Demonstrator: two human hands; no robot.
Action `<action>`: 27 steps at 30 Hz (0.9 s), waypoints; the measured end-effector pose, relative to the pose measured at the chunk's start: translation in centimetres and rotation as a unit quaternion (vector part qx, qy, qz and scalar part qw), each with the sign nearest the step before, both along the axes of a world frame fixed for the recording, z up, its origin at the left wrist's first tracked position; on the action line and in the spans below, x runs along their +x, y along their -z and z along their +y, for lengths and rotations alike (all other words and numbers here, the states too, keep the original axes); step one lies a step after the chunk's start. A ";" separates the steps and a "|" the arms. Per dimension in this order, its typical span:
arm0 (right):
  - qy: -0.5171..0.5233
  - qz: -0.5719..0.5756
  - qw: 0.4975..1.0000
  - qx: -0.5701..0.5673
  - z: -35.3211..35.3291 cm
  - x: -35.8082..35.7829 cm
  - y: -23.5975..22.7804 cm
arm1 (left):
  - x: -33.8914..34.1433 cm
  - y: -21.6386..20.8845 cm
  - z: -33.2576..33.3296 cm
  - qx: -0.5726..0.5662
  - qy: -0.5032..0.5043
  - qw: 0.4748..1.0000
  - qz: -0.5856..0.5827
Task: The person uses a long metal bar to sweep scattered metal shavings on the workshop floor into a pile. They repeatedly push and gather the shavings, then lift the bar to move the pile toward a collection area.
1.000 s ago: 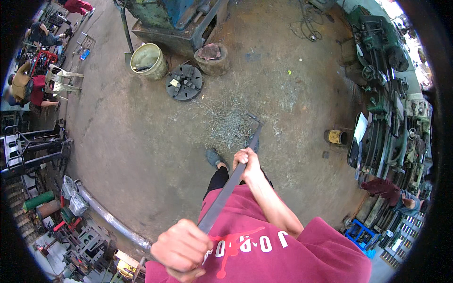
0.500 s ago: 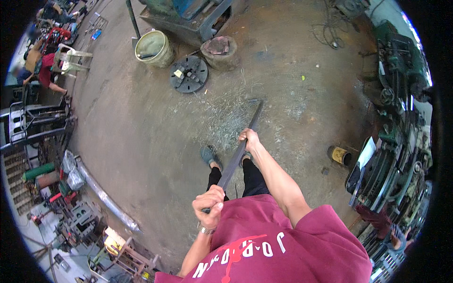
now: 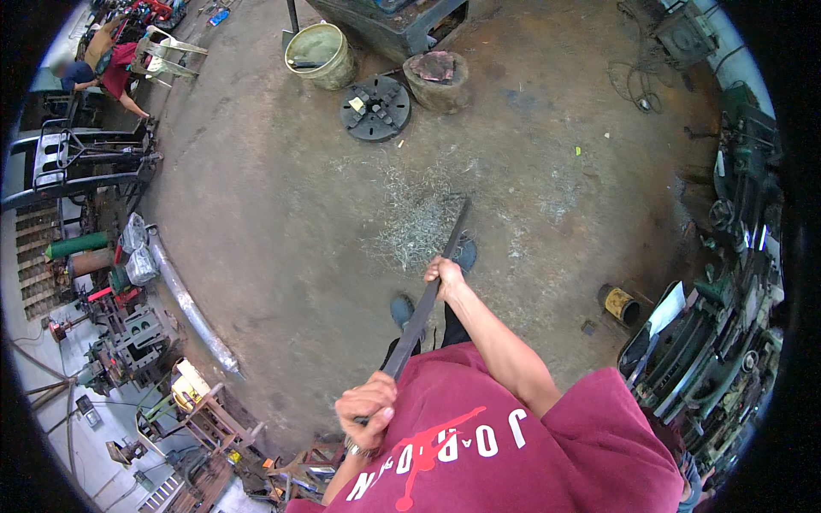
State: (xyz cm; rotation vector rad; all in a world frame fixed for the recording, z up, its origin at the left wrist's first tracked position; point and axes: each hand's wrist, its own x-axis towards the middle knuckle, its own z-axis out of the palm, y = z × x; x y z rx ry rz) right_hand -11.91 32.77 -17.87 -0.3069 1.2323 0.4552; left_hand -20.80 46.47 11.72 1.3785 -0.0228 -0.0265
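Both my hands hold a long dark flat bar (image 3: 419, 321) that slants from my waist down to the floor. A short crosspiece sits at its far end. My left hand (image 3: 368, 409) is closed round the near end, close to my shirt. Farther along, my right hand (image 3: 445, 277) is wrapped round the middle of the bar. The bar's far end lies at the right side of a scattered heap of metal shavings (image 3: 406, 231) on the floor. One of my shoes (image 3: 464, 254) is just beside the bar, at the heap's edge.
Ahead stand a bucket (image 3: 318, 75), a round slotted metal plate (image 3: 375, 128) and a stump-like block (image 3: 438, 101). A yellow-and-black can (image 3: 619, 304) lies right, near machinery (image 3: 718, 342). On the left are a long metal pipe (image 3: 192, 303) and a bending person (image 3: 115, 73).
I have stepped forward with my right foot, and the view has shifted. The bar's far end has come back a little toward me, with both hands still round the bar.
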 end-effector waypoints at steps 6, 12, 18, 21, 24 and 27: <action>0.005 0.004 1.000 -0.024 3.7 -7.6 -4.2 | -6.9 -3.7 5.8 -0.052 -0.060 0.997 0.015; -0.004 -0.035 0.996 -0.077 11.2 -15.5 -6.4 | -16.9 -3.4 14.4 -0.071 -0.068 0.995 -0.018; -0.008 -0.059 0.994 -0.093 21.1 -24.0 -8.9 | -28.4 -3.6 23.1 -0.143 -0.241 0.958 -0.055; -0.046 -0.043 0.991 -0.118 24.4 -28.3 -10.5 | -33.4 -4.4 25.9 -0.125 -0.254 0.957 -0.062; -0.108 -0.044 0.984 -0.135 26.0 -32.8 -11.5 | -38.3 -4.6 27.2 -0.132 -0.314 0.939 -0.055; -0.130 0.007 0.984 -0.119 27.5 -36.9 -10.9 | -42.7 -4.5 28.5 -0.137 -0.344 0.927 -0.054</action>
